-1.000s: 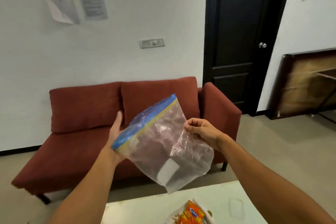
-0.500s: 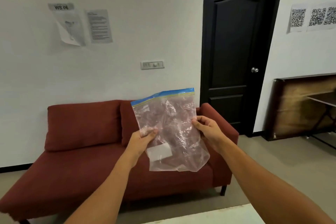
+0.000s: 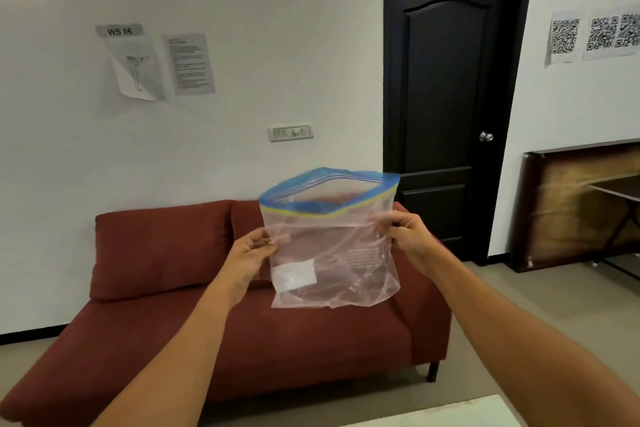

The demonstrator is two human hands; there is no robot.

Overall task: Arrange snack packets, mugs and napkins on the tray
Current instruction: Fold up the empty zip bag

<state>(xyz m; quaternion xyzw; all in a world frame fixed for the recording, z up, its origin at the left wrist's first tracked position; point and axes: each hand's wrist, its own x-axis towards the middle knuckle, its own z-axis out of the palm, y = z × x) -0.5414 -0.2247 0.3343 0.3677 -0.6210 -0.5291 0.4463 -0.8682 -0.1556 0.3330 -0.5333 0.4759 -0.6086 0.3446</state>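
A clear zip bag (image 3: 332, 253) with a blue and yellow zip strip hangs upright in front of me, its mouth spread open at the top. It looks empty and carries a white label near its lower left. My left hand (image 3: 251, 253) pinches the bag's left edge. On the opposite edge, just below the zip strip, my right hand (image 3: 403, 230) grips it. No tray, mugs, napkins or snack packets are in view.
A red sofa (image 3: 166, 253) stands against the white wall behind the bag. A black door (image 3: 450, 97) is at the right, with a dark folded table (image 3: 581, 204) leaning beside it. A corner of a white table (image 3: 450, 416) shows at the bottom edge.
The view has tilted up, so the white table and orange packets have left the frame. Both hands shifted to the bag's sides and its mouth, flat before, now stands open.
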